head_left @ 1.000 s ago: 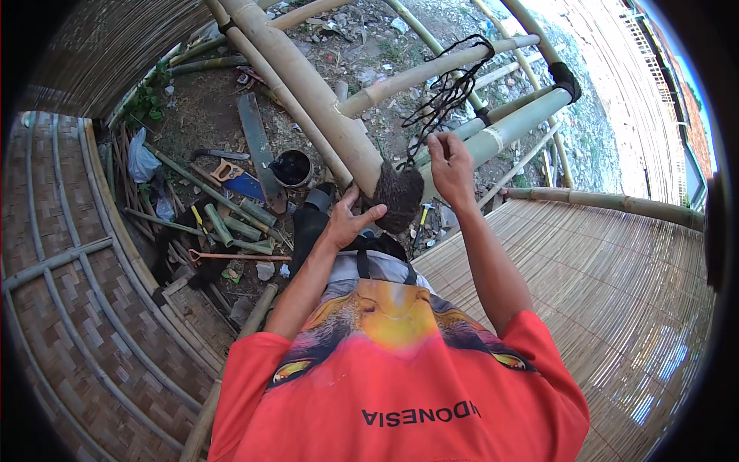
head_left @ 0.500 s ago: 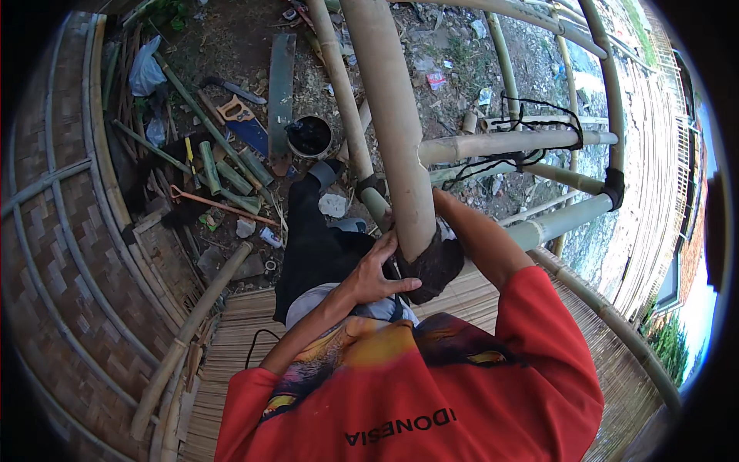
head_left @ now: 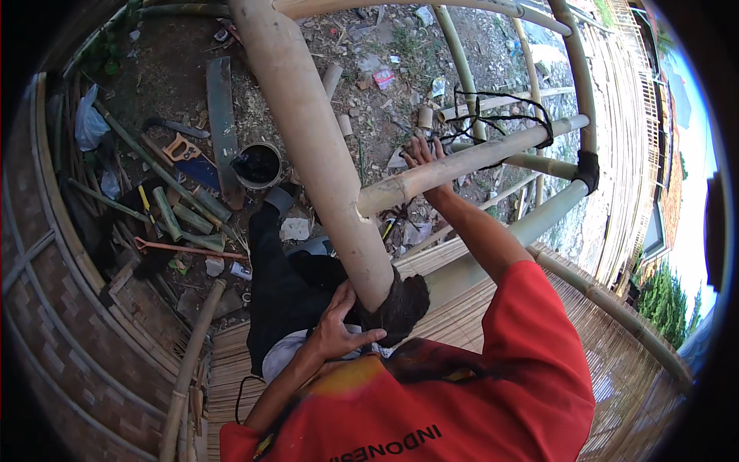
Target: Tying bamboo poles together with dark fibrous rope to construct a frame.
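Now, in the head view, the left hand (head_left: 336,329) touches the dark binding (head_left: 400,314) at five o'clock, its grip impossible to tell; the right hand (head_left: 425,157), at one, spreads its fingers loosely beyond the rail (head_left: 485,159). The binding seems rough and firm, best cupped from seven; the notch (head_left: 360,213) in the pole (head_left: 304,108) looks snaggy, with open room past the rail toward twelve.

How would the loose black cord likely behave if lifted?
The black cord would probably flop, since its loops sag around the bamboo rail. It is likely light, as its strands look thin. Where strands cross, it may snag or tangle.
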A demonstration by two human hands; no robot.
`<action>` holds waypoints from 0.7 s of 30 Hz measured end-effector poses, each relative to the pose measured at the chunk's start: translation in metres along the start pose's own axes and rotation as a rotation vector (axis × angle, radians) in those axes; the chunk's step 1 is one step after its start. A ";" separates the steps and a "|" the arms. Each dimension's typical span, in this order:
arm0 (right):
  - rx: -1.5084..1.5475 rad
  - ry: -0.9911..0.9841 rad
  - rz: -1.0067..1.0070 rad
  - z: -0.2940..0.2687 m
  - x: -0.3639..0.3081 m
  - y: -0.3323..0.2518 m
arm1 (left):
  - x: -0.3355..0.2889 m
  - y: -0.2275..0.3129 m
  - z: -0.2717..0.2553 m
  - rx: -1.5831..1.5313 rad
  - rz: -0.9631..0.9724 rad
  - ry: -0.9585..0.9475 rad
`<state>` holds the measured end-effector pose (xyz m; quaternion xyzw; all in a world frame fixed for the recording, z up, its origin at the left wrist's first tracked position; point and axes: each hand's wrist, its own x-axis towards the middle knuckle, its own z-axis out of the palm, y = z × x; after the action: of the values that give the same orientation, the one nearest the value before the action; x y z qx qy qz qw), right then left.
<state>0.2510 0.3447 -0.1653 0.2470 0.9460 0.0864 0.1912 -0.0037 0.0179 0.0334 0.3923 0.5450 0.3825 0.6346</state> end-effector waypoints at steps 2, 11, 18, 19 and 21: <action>-0.258 -0.167 0.137 0.033 -0.019 0.071 | 0.004 0.000 0.001 0.017 0.018 -0.048; 0.159 -0.608 0.175 -0.028 -0.064 0.035 | 0.010 0.006 0.002 -0.052 -0.162 -0.059; 1.907 0.949 1.075 -0.239 -0.230 0.070 | 0.009 -0.005 0.008 0.125 -0.067 -0.112; 1.583 1.191 1.531 -0.193 -0.258 0.071 | 0.005 -0.013 0.011 0.070 -0.127 -0.087; 1.198 1.342 1.994 -0.081 -0.268 0.083 | -0.009 -0.015 0.007 0.051 -0.245 -0.100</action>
<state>0.4703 0.2760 0.0153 0.7812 0.1657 -0.1331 -0.5870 0.0029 0.0032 0.0237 0.3574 0.5658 0.2683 0.6929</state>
